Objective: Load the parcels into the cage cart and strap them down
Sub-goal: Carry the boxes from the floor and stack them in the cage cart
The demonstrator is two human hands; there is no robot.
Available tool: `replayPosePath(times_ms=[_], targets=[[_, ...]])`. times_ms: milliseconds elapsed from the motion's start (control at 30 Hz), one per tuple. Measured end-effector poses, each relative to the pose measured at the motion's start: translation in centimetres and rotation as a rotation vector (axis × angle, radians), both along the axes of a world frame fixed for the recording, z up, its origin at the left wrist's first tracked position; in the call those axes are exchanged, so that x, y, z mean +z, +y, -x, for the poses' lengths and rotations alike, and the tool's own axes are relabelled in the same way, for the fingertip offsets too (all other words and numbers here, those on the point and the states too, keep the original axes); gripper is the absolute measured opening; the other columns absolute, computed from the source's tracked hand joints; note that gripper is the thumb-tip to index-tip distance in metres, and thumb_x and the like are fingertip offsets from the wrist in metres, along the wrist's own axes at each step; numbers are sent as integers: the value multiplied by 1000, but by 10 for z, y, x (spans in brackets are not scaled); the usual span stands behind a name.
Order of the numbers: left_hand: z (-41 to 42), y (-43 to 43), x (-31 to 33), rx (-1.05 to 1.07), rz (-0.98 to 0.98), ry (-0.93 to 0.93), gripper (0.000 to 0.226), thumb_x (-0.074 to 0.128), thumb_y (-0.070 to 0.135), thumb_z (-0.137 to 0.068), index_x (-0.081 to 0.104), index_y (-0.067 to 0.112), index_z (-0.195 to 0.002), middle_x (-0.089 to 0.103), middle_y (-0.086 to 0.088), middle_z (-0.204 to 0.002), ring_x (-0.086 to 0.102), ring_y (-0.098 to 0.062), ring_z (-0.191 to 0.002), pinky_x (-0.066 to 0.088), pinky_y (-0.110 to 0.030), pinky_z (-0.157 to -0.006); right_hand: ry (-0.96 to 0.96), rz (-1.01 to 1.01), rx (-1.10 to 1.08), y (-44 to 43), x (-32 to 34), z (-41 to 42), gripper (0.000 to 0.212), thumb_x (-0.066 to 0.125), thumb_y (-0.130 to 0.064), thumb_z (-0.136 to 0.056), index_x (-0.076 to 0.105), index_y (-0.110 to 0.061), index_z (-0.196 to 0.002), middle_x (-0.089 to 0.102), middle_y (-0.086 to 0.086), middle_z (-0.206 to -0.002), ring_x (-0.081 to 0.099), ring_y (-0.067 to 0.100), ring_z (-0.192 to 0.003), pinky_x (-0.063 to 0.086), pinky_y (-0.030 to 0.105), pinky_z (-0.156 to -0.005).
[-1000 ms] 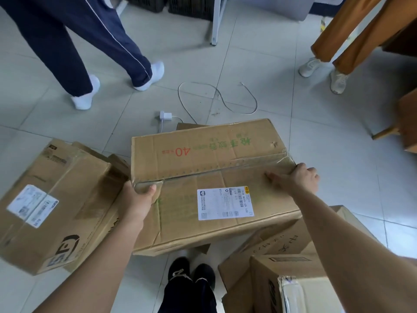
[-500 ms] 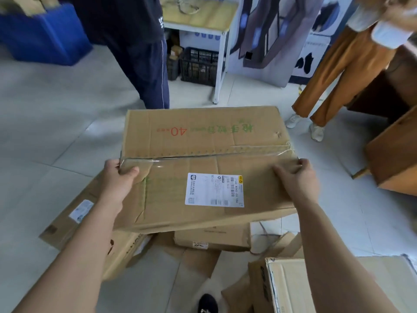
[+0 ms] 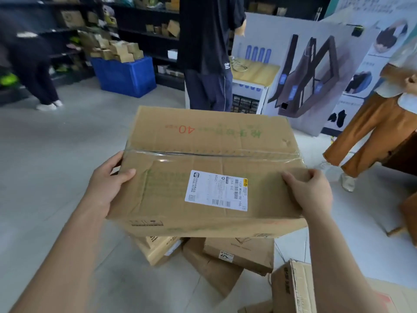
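Head view is showing you holding one cardboard parcel (image 3: 209, 159) up off the pale tiled floor (image 3: 56, 154), in the middle of the frame. Your left hand (image 3: 106, 186) is gripping its left end, thumb lying flat on top and fingers wrapping round the side. The parcel is a wide, shallow box, lying level with its long axis running left to right across you. Its top is facing up, and the red "40" on the far flap is reading upside down to you. One strip of clear glossy tape (image 3: 209, 153) is sealing the creased flaps, and one white shipping label (image 3: 216, 190) is sitting on the near flap. Your right hand (image 3: 309, 193) is clamping the right end, fingers curling over the top edge. Below it, four more brown cardboard boxes (image 3: 241, 254) are lying tumbled on the floor.
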State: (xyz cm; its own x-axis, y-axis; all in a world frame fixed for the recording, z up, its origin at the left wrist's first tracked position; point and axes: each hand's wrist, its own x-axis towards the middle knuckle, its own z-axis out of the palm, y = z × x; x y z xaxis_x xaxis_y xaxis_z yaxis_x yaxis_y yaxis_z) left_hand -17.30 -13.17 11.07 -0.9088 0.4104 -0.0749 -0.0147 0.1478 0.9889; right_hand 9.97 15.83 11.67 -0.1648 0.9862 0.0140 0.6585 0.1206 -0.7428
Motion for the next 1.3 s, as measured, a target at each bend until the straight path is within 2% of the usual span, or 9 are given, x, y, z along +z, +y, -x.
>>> replayPosePath(times_ms=[200, 300, 467, 667, 733, 867, 1000, 1100, 1300], targets=[[-38, -113, 12, 228, -48, 48, 45, 63, 1, -88, 60, 24, -127, 61, 9, -123, 59, -2, -98, 44, -21, -79, 58, -40, 199, -64, 28, 28, 69, 70, -46, -81, 47, -9, -134, 56, 11, -131, 53, 32, -119, 45, 45, -94], [-66, -174, 16, 363, -36, 66, 45, 65, 4, -87, 62, 31, -122, 63, 8, -123, 59, -12, -107, 44, -29, -92, 65, -62, 340, -101, 38, 40, 66, 69, -46, -82, 48, -10, -133, 58, 11, -127, 55, 33, -116, 47, 45, -93], [-121, -284, 22, 563, -8, 63, 50, 69, 8, -84, 60, 29, -128, 63, 7, -126, 58, -16, -116, 42, -41, -106, 77, -35, 541, -178, 42, 57, 64, 68, -46, -82, 48, -10, -132, 58, 11, -126, 55, 35, -114, 47, 46, -92], [-212, -409, 33, 796, -7, 89, 50, 69, 11, -83, 61, 33, -127, 63, 7, -127, 58, -22, -118, 42, -46, -104, 98, -15, 829, -286, 47, 74, 70, 68, -47, -83, 45, -7, -136, 54, 13, -132, 53, 36, -119, 45, 46, -96], [-248, -442, 39, 897, -11, 93, 49, 68, 9, -84, 61, 31, -127, 64, 6, -126, 60, -22, -115, 44, -45, -102, 103, -10, 921, -325, 49, 78, 70, 69, -48, -82, 47, -8, -135, 55, 14, -132, 53, 36, -118, 45, 49, -97], [-321, -499, 49, 1088, 3, 109, 45, 65, 7, -87, 62, 28, -127, 67, 4, -118, 62, -19, -101, 47, -40, -96, 133, 16, 1095, -406, 53, 77, 62, 70, -46, -82, 52, -8, -127, 59, 12, -125, 56, 34, -113, 45, 44, -92], [-397, -557, 55, 1273, 27, 135, 41, 67, 12, -86, 65, 31, -122, 67, 7, -115, 61, -12, -96, 47, -37, -95, 153, 31, 1244, -491, 59, 63, 56, 70, -46, -82, 54, -11, -122, 61, 10, -120, 58, 33, -108, 46, 41, -87], [-454, -591, 62, 1379, 5, 171, 40, 65, 6, -86, 66, 28, -119, 67, 2, -118, 62, -14, -92, 48, -31, -84, 158, 52, 1346, -551, 65, 44, 53, 70, -46, -82, 55, -13, -120, 62, 7, -116, 59, 33, -104, 50, 43, -86], [-566, -648, 72, 1559, -28, 172, 38, 65, 6, -87, 66, 27, -119, 69, 5, -113, 65, -17, -90, 51, -37, -86, 198, 74, 1532, -660, 76, -8, 50, 70, -44, -83, 56, -14, -121, 62, 6, -117, 59, 31, -104, 43, 36, -80]])
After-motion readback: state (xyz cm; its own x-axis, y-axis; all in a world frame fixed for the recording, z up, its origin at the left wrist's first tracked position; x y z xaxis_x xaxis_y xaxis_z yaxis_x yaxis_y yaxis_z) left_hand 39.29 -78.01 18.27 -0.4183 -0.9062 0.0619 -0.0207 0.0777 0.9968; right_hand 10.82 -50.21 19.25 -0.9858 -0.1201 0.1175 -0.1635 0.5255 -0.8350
